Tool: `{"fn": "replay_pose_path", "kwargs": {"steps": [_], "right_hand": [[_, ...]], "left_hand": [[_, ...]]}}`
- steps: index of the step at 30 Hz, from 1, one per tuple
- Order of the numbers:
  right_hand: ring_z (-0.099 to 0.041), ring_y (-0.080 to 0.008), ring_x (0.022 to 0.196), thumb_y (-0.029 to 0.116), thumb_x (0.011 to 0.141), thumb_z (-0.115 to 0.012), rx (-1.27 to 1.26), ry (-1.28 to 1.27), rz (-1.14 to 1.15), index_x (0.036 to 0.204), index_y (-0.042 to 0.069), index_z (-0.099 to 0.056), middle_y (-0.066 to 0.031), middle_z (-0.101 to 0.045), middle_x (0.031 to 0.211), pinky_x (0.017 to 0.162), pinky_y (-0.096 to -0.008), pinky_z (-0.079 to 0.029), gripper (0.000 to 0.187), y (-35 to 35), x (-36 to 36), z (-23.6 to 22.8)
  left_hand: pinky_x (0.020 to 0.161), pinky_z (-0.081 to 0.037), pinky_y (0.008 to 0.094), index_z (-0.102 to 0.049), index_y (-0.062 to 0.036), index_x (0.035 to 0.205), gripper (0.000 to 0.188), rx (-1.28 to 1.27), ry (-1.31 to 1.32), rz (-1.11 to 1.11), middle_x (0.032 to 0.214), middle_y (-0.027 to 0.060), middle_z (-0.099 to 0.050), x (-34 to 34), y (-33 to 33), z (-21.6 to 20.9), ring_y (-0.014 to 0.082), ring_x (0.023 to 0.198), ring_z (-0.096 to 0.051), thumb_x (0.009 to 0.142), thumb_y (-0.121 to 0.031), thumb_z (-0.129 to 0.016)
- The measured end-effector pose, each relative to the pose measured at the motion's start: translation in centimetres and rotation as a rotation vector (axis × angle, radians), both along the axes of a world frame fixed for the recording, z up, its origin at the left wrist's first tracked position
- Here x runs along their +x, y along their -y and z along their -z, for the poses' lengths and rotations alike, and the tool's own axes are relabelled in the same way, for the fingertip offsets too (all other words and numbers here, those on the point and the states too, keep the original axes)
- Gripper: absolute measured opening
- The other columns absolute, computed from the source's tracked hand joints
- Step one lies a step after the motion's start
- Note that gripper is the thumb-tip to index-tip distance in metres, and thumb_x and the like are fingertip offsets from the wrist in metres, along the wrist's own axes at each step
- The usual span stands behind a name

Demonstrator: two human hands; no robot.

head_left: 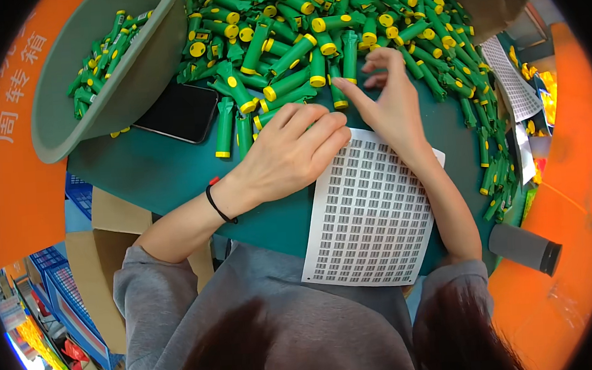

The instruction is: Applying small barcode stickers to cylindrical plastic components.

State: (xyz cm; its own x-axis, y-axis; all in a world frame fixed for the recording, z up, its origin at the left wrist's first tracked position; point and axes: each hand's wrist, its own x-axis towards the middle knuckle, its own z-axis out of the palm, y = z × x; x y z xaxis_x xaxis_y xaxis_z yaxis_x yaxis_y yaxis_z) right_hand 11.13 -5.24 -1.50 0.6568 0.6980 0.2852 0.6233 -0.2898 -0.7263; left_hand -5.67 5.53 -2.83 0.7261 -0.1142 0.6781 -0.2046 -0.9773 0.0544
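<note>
My left hand (pixel 297 147) curls over the top left corner of a white sheet of small printed labels (pixel 372 214), its fingers bent and close together. What they hold, if anything, is hidden beneath them. My right hand (pixel 391 104) is over the sheet's upper right part, thumb and fingers apart, with nothing visible between them. Just beyond its fingertips lies a large heap of green tubes with yellow round ends (pixel 295 53). One upright green tube (pixel 350 56) is close to the right thumb and index finger. The sheet overhangs the table's near edge.
A grey-green tub (pixel 55 125) holding more green tubes tilts at the upper left. Beside it a black phone (pixel 182 114) lies on the green table (pixel 173 172). A grey cylinder (pixel 523 248) is at the right. Below left stand a cardboard box (pixel 105 285) and blue crates (pixel 61 281).
</note>
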Motion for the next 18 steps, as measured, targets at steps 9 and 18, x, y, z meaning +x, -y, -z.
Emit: {"fn": "replay_pose_path", "kwargs": {"steps": [9,18], "right_hand": [[-0.062,-0.0122,0.107,-0.003,0.090,-0.068,0.222,-0.267,-0.076,0.122,-0.004,-0.059,-0.0079,-0.064,0.119,0.092,-0.0270,-0.051,0.033,5.6,0.2,-1.2],[-0.065,-0.0226,0.111,-0.014,0.085,-0.068,0.420,-0.657,-0.260,0.125,-0.009,-0.057,-0.0167,-0.062,0.123,0.095,-0.0340,-0.056,0.041,13.0,-4.3,-1.3]], "left_hand": [[0.081,-0.048,0.0325,-0.066,-0.0039,0.091,0.015,-0.722,-0.015,0.084,0.099,0.0072,-0.069,-0.3,-0.6,-3.3,0.0232,0.094,-0.064,0.080,-0.001,-0.076],[0.082,-0.050,0.0273,-0.067,0.0011,0.099,0.010,-1.148,-0.580,0.271,0.098,0.0057,-0.070,1.3,3.5,-6.9,0.0122,0.088,-0.063,0.093,-0.007,-0.067]]}}
